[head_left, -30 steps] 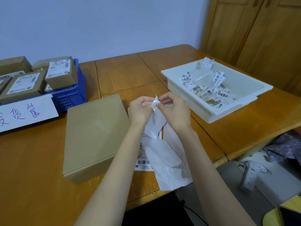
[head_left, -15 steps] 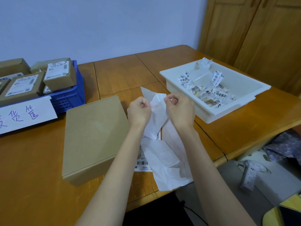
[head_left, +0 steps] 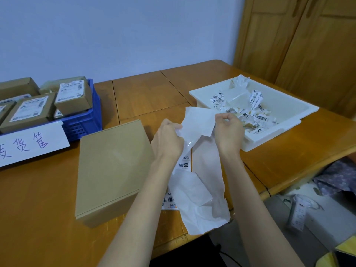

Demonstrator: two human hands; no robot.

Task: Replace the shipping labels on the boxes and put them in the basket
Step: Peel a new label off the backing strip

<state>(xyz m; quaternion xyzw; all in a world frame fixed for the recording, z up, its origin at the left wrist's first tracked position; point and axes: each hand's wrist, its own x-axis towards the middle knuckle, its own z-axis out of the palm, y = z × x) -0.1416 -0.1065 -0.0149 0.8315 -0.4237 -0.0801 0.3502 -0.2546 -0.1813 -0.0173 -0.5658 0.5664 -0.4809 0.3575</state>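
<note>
A plain brown cardboard box point(head_left: 113, 166) with no label on its top lies on the wooden table in front of me. Just right of it, my left hand point(head_left: 167, 140) and my right hand point(head_left: 228, 132) are raised above the table. Between them they hold a white label sheet point(head_left: 198, 122) that is splitting into two layers, each hand pinching one of them. A long strip of white backing paper point(head_left: 204, 191) hangs from the sheet down to the table's front edge. A blue basket point(head_left: 84, 122) with several labelled boxes stands at the left.
A white tray point(head_left: 285, 105) holding several torn barcode scraps sits at the right. A handwritten paper sign point(head_left: 30, 143) leans on the basket's front. Printed labels point(head_left: 170, 201) lie under the backing paper. Wooden cabinet doors point(head_left: 300, 39) stand behind the table's right end.
My hands have moved apart, the right one to the right, and the two layers of the white sheet have opened out wider between them. The box has not moved.
</note>
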